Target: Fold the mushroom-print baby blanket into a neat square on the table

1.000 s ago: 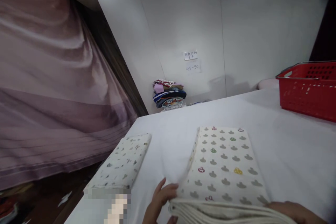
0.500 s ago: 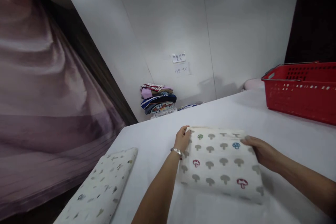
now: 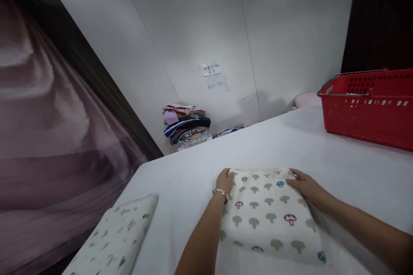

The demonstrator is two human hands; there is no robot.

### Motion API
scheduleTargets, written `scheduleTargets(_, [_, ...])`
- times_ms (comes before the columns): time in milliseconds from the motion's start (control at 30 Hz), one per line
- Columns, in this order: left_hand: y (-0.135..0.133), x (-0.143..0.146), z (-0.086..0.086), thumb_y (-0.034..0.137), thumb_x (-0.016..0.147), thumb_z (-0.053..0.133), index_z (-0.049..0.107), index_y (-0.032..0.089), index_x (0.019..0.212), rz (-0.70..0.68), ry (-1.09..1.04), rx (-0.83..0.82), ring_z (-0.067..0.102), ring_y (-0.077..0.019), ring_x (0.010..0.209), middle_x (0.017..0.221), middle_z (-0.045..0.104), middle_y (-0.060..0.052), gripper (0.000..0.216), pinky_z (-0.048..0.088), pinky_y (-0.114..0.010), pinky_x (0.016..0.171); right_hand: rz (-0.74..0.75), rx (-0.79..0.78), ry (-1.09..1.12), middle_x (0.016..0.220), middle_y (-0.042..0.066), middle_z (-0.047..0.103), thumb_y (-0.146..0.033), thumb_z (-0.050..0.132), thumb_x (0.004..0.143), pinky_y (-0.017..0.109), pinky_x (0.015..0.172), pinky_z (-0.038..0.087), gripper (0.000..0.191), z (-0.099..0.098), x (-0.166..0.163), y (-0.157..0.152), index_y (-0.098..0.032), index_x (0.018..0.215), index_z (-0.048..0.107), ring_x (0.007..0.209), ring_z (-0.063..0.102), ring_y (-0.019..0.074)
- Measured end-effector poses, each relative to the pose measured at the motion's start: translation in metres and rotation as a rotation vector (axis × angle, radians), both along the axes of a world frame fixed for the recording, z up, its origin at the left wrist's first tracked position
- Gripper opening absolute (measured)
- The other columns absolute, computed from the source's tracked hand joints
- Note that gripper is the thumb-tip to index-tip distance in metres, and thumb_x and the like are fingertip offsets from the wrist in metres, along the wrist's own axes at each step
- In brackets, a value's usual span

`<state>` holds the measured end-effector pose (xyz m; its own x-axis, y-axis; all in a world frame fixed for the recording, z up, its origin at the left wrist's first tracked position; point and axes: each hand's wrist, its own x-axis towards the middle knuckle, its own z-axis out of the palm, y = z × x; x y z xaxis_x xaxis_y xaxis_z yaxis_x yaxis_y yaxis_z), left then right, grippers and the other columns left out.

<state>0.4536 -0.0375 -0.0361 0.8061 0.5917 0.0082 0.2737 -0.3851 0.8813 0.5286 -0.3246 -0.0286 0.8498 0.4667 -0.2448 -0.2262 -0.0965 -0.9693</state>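
Note:
A white cloth with a mushroom print [image 3: 267, 212], folded into a rough rectangle, is between my two hands over the white table [image 3: 180, 189]. My left hand [image 3: 225, 181] grips its far left corner, fingers curled behind the edge. At the far right corner my right hand [image 3: 305, 187] pinches the cloth, thumb on top and fingers behind. The near end of the cloth sags toward me, showing grey, red and blue mushrooms. A bracelet [image 3: 221, 194] circles my left wrist.
Another folded white cloth with small dark prints [image 3: 116, 236] lies on the table's left side. A red plastic basket [image 3: 368, 116] stands at the right. Beyond the far edge is a pile of folded fabrics [image 3: 187, 124]. A pinkish curtain [image 3: 48, 159] hangs at the left.
The cloth's far edge has come slightly nearer and lower, and more printed rows show at its near end. Both hands keep their hold. The camera view has shifted a little.

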Motion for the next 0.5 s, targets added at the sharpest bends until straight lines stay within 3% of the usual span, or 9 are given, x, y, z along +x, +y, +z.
scheduleTargets(167, [-0.001,-0.001,-0.003,0.026,0.079,0.051,0.058,0.016,0.104,0.049,0.07,0.048,0.058,-0.0154,0.083,0.089,0.064,-0.005,0.028,0.043,-0.026,0.078,-0.021,-0.221,-0.193,0.1,0.008,0.065,-0.032,0.051,0.074,0.031,0.07,0.05,0.063,-0.015,0.008,0.003,-0.018,0.133,0.033,0.079,0.063,0.021])
scheduleTargets(300, [0.002,-0.004,0.0,0.028,0.078,0.053,0.058,0.016,0.104,0.064,0.129,0.072,0.058,-0.0165,0.086,0.093,0.064,-0.007,0.029,0.042,-0.027,0.08,0.05,-0.512,-0.548,0.12,0.013,0.055,-0.032,0.044,0.077,0.036,0.088,0.045,0.061,-0.024,0.015,-0.001,-0.014,0.134,0.033,0.104,0.055,0.0249])
scheduleTargets(433, [0.004,-0.007,0.006,0.034,0.081,0.05,0.055,0.015,0.11,0.048,0.183,0.063,0.06,-0.0163,0.087,0.099,0.063,-0.009,0.035,0.044,-0.025,0.077,0.043,-0.588,-0.997,0.14,0.009,0.035,-0.032,0.04,0.081,0.041,0.1,0.036,0.054,-0.006,0.006,0.003,-0.019,0.133,0.037,0.125,0.036,0.0259])
scheduleTargets(500, [0.002,-0.009,0.01,0.038,0.08,0.051,0.054,0.014,0.113,0.033,0.205,0.074,0.059,-0.0168,0.091,0.105,0.062,-0.01,0.041,0.044,-0.025,0.079,0.149,-0.541,-1.155,0.142,0.006,0.033,-0.034,0.038,0.085,0.041,0.104,0.03,0.049,0.007,-0.001,0.012,-0.023,0.132,0.039,0.129,0.029,0.0236])
